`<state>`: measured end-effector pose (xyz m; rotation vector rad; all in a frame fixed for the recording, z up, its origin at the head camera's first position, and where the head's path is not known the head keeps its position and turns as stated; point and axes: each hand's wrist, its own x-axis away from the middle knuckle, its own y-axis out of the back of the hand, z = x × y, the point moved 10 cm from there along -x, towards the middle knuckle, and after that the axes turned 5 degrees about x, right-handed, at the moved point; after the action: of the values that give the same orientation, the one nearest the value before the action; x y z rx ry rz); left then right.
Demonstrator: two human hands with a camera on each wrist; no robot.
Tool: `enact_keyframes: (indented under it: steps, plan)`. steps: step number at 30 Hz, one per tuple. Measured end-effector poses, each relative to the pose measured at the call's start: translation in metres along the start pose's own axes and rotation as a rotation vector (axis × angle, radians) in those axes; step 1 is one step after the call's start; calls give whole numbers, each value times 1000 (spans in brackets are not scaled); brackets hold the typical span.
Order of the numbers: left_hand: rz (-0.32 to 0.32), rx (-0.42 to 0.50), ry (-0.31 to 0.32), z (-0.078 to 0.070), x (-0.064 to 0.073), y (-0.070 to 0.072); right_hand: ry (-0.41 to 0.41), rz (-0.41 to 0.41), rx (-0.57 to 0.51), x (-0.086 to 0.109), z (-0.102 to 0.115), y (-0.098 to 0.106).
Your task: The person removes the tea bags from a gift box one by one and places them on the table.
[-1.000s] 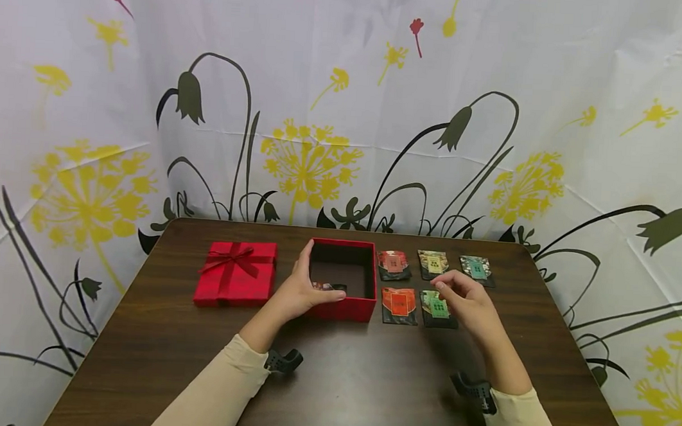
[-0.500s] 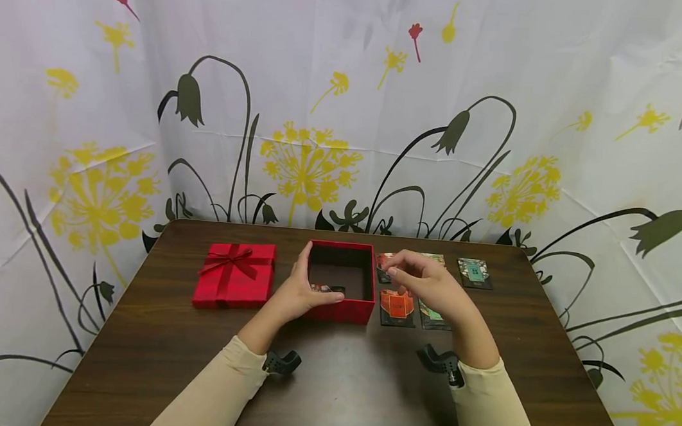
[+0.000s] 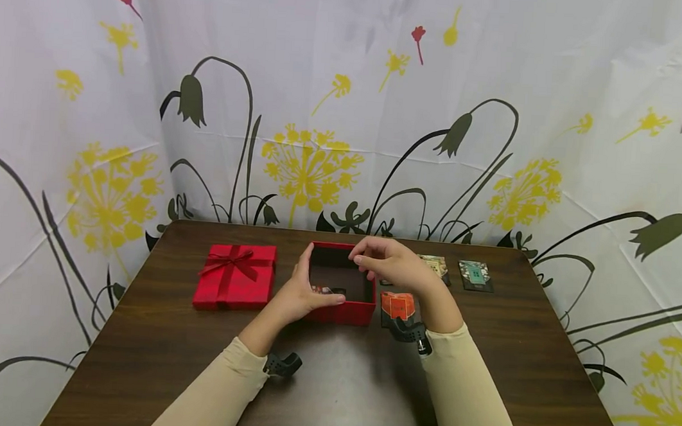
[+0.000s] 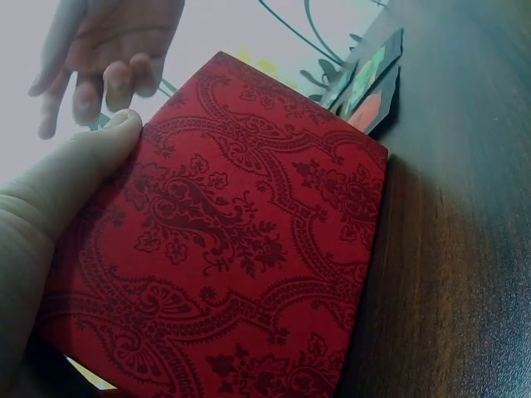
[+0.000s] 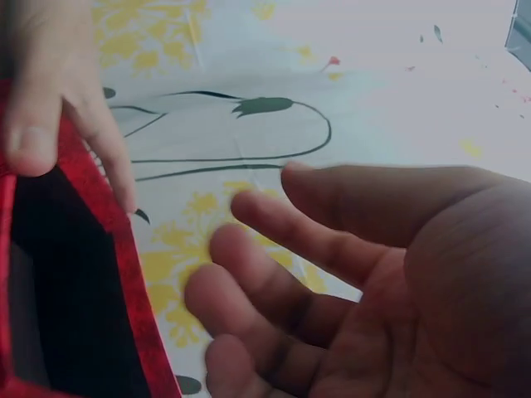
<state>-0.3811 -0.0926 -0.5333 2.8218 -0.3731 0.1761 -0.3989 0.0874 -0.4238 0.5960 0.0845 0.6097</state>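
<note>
My left hand [image 3: 301,294] grips the open red gift box [image 3: 344,313], thumb over the front rim and fingers along its left side. In the left wrist view the box's patterned front wall [image 4: 224,232] fills the middle. A dark packet [image 3: 337,291] lies inside at the front left. Above the box's right rim hovers my right hand [image 3: 393,264]. Its fingers [image 5: 274,290] are loosely bent, with nothing visible between them in the right wrist view. An orange-labelled packet [image 3: 398,305] lies right of the box, close to the right wrist.
A red lid [image 3: 236,277] with a ribbon bow lies left of the box. Behind the right hand are a yellow-labelled packet [image 3: 436,267] and a teal-labelled packet [image 3: 476,275]. Other packets are mostly covered by the right arm. A flowered curtain [image 3: 346,110] hangs behind the table.
My right hand has moved left from above the packets to over the box's right rim, covering some packets. The left hand keeps its hold on the box.
</note>
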Motion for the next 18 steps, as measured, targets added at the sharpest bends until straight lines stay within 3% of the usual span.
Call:
enact_keyframes:
  steps: [9, 18]
  plan:
    - [7, -24, -3, 0, -1, 0, -42, 284, 6, -28, -4, -31]
    - [6, -10, -15, -2, 0, 1, -164, 424, 24, -57, -23, -49]
